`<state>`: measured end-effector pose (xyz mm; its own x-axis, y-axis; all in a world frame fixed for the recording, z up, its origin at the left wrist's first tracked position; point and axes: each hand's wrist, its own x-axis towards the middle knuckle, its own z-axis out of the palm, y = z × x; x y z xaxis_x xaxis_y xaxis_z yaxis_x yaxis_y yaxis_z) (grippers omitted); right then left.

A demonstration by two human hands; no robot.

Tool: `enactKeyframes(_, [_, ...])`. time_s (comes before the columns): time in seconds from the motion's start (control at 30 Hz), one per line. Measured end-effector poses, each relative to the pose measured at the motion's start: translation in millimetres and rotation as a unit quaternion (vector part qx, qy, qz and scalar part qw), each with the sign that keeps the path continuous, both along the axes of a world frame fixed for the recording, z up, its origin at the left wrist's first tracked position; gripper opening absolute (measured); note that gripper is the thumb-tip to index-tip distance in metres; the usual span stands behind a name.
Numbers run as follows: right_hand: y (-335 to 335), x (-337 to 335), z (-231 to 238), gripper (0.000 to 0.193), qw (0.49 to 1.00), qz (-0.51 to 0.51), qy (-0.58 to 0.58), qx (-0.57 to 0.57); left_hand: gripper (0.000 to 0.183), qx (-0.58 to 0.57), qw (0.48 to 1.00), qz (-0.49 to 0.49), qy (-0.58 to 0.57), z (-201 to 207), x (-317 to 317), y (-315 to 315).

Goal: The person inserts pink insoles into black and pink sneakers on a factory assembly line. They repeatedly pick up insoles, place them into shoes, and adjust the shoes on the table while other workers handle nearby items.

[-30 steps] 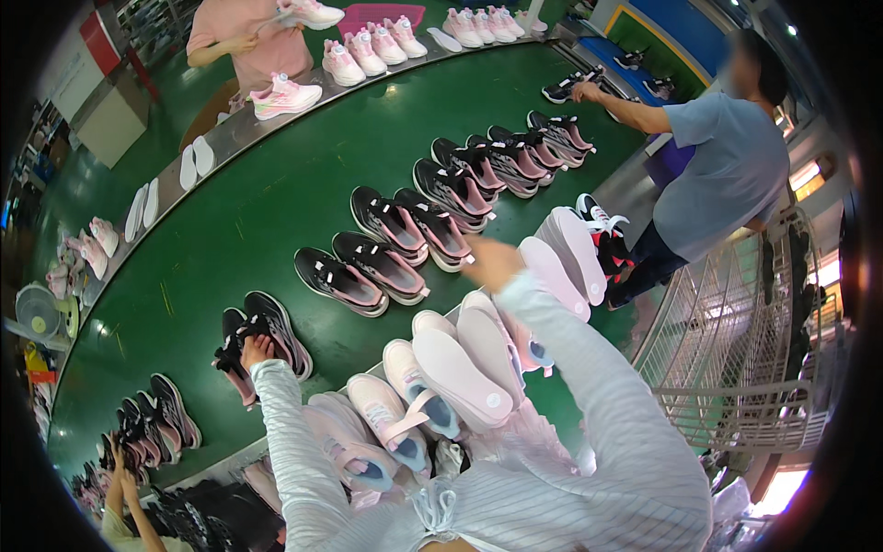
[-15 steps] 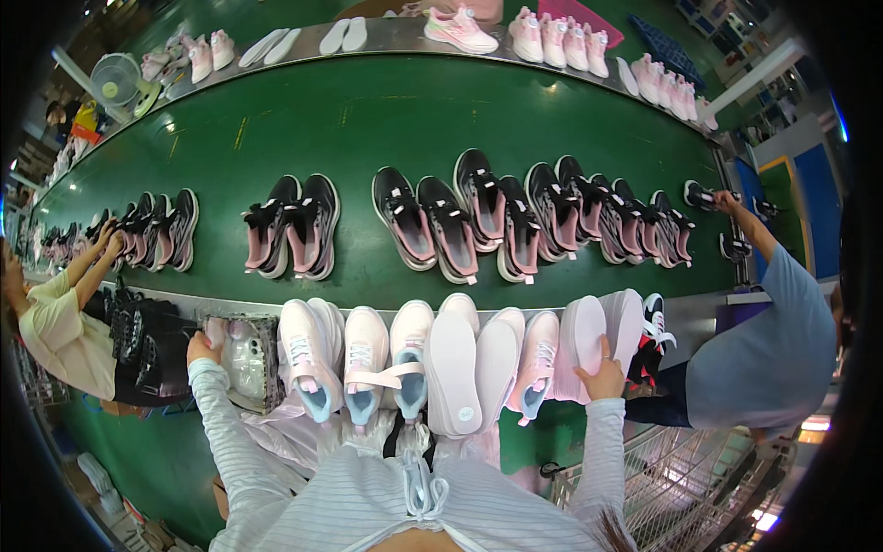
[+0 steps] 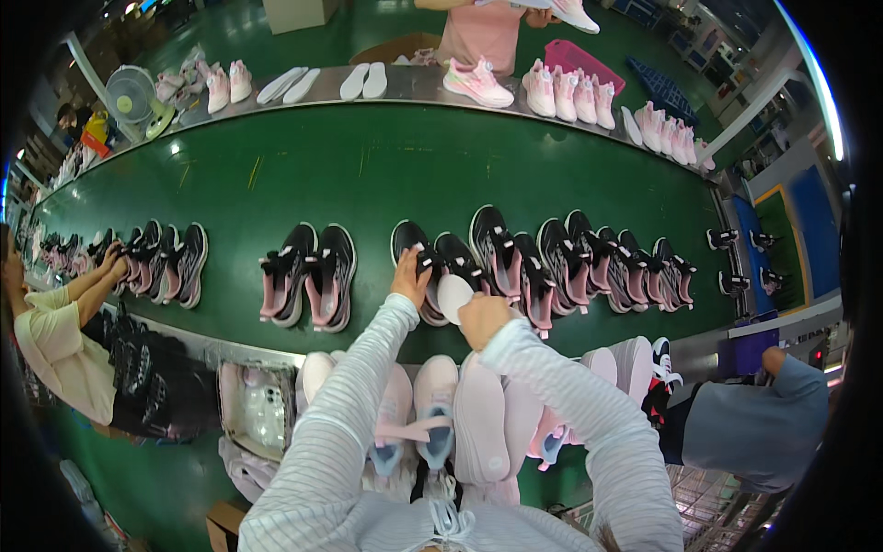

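Observation:
My left hand [image 3: 411,277] is closed on the upper of a black and pink sneaker [image 3: 406,235] on the green conveyor belt. Close beside it, my right hand [image 3: 485,318] grips a pale insole [image 3: 454,295], tilted over that sneaker's opening. Part of the insole is hidden behind my fingers. Another black sneaker [image 3: 455,250] lies just right of the one I hold. Below my forearms are pale pink sneakers [image 3: 434,391] and upright stacks of pale pink insoles [image 3: 480,419] along the near edge.
A separate pair of black sneakers [image 3: 328,276] lies to the left, with several more to the right. A lined basket [image 3: 255,405] of small clear packets stands near my left. Co-workers sit at both sides, and another person [image 3: 478,41] stands across the belt, beyond pink shoes [image 3: 478,85].
My left hand has left the basket and now holds the black sneaker. The right hand has moved from the insole stacks to the belt, carrying an insole. The view has shifted.

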<state>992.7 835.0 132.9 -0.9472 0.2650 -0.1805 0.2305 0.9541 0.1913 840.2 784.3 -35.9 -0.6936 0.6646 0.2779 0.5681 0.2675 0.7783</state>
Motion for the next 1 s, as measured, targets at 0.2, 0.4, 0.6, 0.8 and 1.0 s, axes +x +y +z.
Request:
enactKeyframes(0.2, [-1.6,-54.1,-86.5,0.013,0.999,-0.047,0.016,-0.014,0.042,-0.161,0.985,0.008,-0.066,31.8,-10.4,0.2])
enactKeyframes(0.4, [-14.2,-96.7,-142.9,0.018,0.913,-0.331,0.142,-0.194,0.046,-0.193,0.978,-0.029,-0.077,24.5,-23.9,-13.4])
enactKeyframes(0.6, [-0.5,-106.6,-183.3,0.030,0.939,-0.238,0.157,-0.195,0.047,-0.190,0.968,-0.082,-0.144,13.1,-29.2,-15.2])
enactKeyframes(0.8, [6.1,-112.7,-188.3,0.039,0.918,-0.255,0.041,-0.300,0.045,-0.119,0.972,-0.069,-0.193,2.4,-27.4,-11.9])
enactKeyframes(1.0, [-10.3,-83.1,-138.7,0.018,0.924,-0.229,0.009,-0.306,0.032,-0.024,0.997,0.038,-0.060,15.5,-16.4,-39.8])
